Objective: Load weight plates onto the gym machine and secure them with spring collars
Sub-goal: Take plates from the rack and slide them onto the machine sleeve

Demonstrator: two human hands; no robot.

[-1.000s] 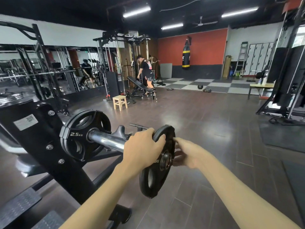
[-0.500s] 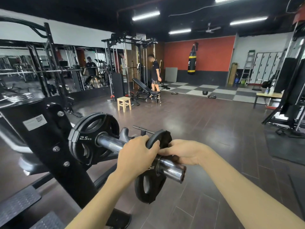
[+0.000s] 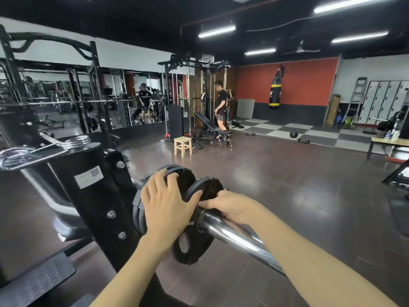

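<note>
Left hand (image 3: 164,203) flat against the weight plate (image 3: 194,242), right hand (image 3: 230,208) gripping its rim at three o'clock (push squarely along the sleeve (image 3: 232,234))!

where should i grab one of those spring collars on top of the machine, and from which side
Squeeze the two straight handle arms of the nearer spring collar together. They jut sideways from the coil as it lies flat on the machine's black top, so coming from above looks easiest.

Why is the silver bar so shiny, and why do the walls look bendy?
Head view: the long ceiling strip lights glare off the polished chrome bar and the glossy dark floor; the wide-angle lens bows the black rack frame near the edges.
</note>
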